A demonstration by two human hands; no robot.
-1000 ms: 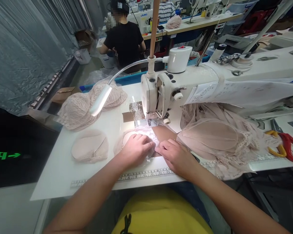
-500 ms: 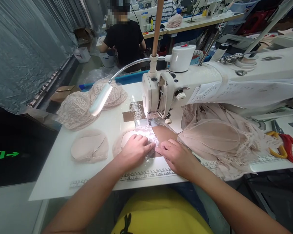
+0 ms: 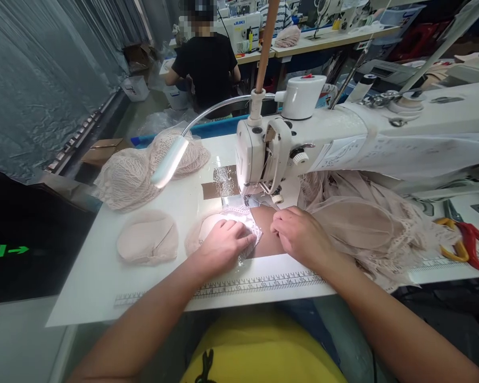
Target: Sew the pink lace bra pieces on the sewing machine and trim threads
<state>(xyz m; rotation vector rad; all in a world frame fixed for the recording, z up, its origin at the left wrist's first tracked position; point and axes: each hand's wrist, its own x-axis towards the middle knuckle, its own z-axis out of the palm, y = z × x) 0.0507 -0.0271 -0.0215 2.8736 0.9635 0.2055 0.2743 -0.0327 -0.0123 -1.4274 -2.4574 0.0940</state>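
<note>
Lace cup (image 3: 242,218) is lying flat on the white table (image 3: 104,276), right up against the needle of the sewing machine (image 3: 263,154). The left hand (image 3: 223,244) is pressed on top of it, fingers flat, not gripping. The right hand (image 3: 301,236) is just beside it with fingers curled on the beige fabric (image 3: 355,223); honestly can't tell if it's pinching anything. A spare cup (image 3: 147,243) lies off to the left.
</note>
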